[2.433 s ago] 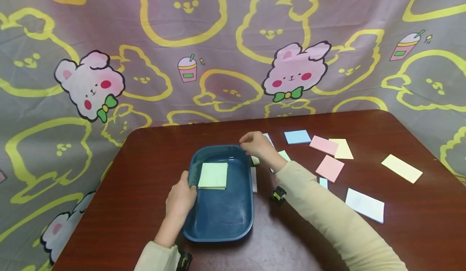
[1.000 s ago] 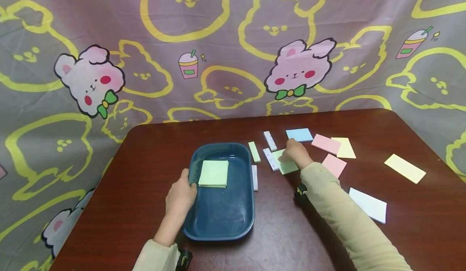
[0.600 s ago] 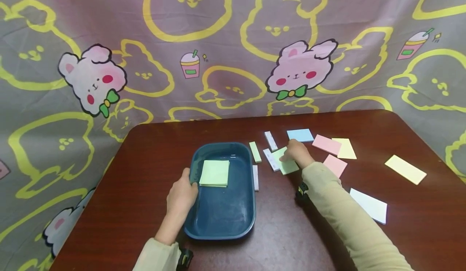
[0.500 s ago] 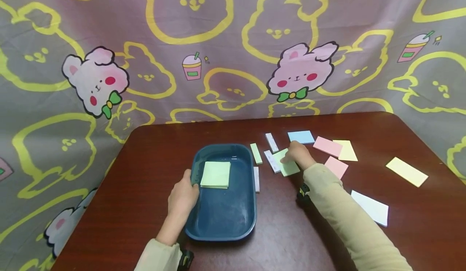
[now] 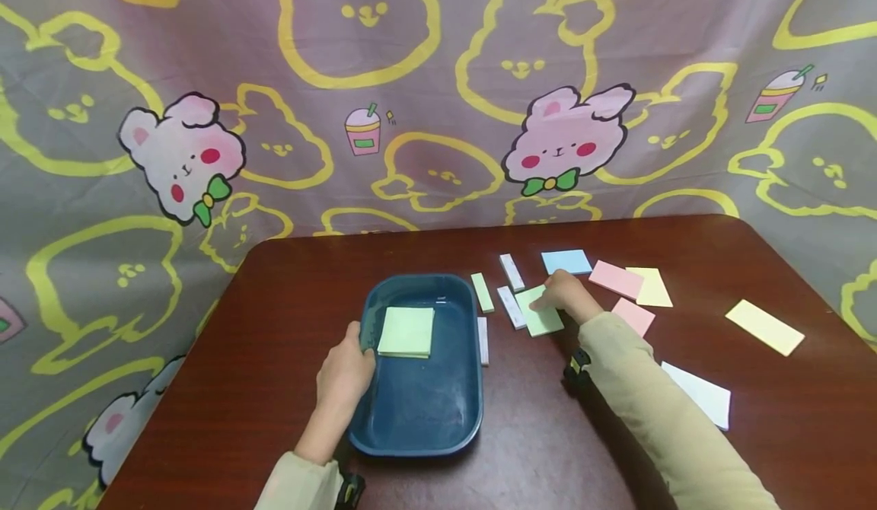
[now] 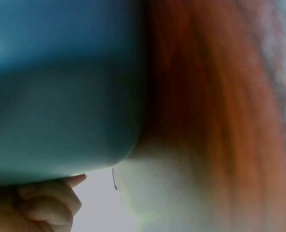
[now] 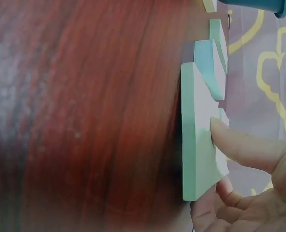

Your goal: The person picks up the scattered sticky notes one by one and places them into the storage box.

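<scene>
My left hand [image 5: 345,369] grips the left rim of a dark blue plastic tray [image 5: 428,411], thumb over the edge. A stack of pale green sticky notes [image 5: 406,333] lies in the tray's upper left part. To the tray's right, my right hand [image 5: 570,295] pinches a square green sticky note pad [image 5: 543,320] on the table. The right wrist view shows the thumb [image 7: 239,147] on the pad's face and the other fingers at its edge. In the left wrist view, curled fingers [image 6: 48,205] sit against the tray wall [image 6: 65,121].
Narrow pads, one green [image 5: 482,292] and several whitish [image 5: 511,307], lie between tray and right hand. Beyond it are blue [image 5: 566,262], pink [image 5: 617,279] and yellow pads [image 5: 764,327], plus a white pad [image 5: 697,393] beside the right sleeve. A patterned curtain [image 5: 438,99] hangs behind the table.
My right hand has moved from the tray's far right corner rightward to the square green pad, uncovering the narrow pads beside the tray. My left hand stays on the rim.
</scene>
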`<action>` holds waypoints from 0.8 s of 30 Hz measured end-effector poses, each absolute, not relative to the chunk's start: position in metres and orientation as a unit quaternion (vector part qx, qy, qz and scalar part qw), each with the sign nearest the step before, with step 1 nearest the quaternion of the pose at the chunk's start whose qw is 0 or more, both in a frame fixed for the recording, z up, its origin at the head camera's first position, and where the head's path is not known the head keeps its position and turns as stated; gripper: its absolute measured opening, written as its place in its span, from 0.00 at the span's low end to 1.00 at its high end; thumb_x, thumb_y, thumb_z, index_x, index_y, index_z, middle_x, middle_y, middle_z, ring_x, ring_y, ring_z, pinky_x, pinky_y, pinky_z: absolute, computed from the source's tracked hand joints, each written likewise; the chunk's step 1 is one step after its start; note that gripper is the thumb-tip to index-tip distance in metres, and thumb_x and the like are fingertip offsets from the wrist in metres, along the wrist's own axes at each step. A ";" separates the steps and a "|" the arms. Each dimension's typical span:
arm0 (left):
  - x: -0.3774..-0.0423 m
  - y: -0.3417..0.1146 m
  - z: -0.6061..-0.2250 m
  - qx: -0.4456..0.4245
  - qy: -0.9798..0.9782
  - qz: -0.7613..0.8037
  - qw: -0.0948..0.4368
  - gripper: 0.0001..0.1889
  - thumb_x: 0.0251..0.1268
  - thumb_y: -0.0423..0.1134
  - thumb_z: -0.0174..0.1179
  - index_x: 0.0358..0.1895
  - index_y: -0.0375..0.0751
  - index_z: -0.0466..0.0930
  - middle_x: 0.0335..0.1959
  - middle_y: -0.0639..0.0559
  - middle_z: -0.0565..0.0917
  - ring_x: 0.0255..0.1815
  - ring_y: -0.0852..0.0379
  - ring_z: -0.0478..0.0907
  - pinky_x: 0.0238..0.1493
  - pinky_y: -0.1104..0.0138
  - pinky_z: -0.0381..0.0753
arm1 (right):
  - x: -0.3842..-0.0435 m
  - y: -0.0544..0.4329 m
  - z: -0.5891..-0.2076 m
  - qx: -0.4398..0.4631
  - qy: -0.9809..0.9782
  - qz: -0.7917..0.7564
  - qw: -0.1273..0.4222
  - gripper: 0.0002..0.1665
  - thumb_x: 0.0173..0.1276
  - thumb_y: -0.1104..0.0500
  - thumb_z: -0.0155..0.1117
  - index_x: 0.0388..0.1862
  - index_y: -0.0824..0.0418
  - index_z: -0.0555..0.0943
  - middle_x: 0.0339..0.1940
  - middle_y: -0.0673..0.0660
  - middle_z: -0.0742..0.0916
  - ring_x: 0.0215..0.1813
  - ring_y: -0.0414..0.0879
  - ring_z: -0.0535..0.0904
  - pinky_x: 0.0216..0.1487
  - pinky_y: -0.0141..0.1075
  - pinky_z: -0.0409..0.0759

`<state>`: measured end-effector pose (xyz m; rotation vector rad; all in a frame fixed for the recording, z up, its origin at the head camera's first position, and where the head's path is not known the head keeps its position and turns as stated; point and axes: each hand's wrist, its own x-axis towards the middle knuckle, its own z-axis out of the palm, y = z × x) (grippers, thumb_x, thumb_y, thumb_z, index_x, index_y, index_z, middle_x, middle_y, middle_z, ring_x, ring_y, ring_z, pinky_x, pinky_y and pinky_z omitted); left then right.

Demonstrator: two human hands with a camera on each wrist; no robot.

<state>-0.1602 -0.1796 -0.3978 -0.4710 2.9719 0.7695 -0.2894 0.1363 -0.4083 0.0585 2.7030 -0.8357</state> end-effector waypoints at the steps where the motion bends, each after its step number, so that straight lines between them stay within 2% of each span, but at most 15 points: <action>1: -0.160 -0.179 -0.399 -0.152 0.957 0.248 0.018 0.24 0.66 0.36 0.52 0.65 0.38 0.64 0.41 0.30 0.83 0.32 0.38 0.81 0.28 0.51 0.74 | -0.288 0.137 -0.409 0.021 0.941 -0.298 0.156 0.26 0.52 0.60 0.72 0.42 0.75 0.72 0.37 0.63 0.77 0.38 0.51 0.72 0.44 0.42 0.76; 7: -0.160 -0.179 -0.401 -0.152 0.956 0.249 0.012 0.24 0.65 0.36 0.52 0.65 0.38 0.64 0.42 0.30 0.83 0.33 0.38 0.81 0.29 0.51 0.74 | -0.283 0.137 -0.405 0.010 0.927 -0.348 0.142 0.23 0.54 0.68 0.64 0.49 0.76 0.75 0.47 0.70 0.80 0.41 0.53 0.75 0.42 0.40 0.76; 12: -0.160 -0.180 -0.400 -0.153 0.956 0.248 0.016 0.24 0.66 0.36 0.52 0.65 0.38 0.64 0.42 0.30 0.83 0.33 0.37 0.81 0.29 0.50 0.74 | -0.280 0.140 -0.401 -0.002 0.931 -0.346 0.119 0.19 0.58 0.68 0.57 0.48 0.75 0.79 0.48 0.71 0.82 0.41 0.52 0.77 0.39 0.36 0.76; 17: -0.160 -0.180 -0.399 -0.155 0.956 0.247 0.020 0.24 0.66 0.36 0.52 0.65 0.38 0.63 0.42 0.30 0.82 0.34 0.38 0.81 0.29 0.51 0.75 | -0.277 0.144 -0.397 0.000 0.911 -0.393 0.126 0.18 0.62 0.69 0.55 0.49 0.78 0.78 0.46 0.71 0.82 0.38 0.48 0.78 0.38 0.34 0.78; 24: -0.161 -0.179 -0.398 -0.156 0.956 0.247 0.020 0.24 0.66 0.36 0.52 0.65 0.38 0.64 0.42 0.30 0.83 0.32 0.39 0.81 0.28 0.52 0.74 | -0.274 0.147 -0.388 0.011 0.897 -0.427 0.118 0.18 0.64 0.67 0.55 0.51 0.76 0.78 0.50 0.70 0.81 0.40 0.47 0.79 0.39 0.34 0.81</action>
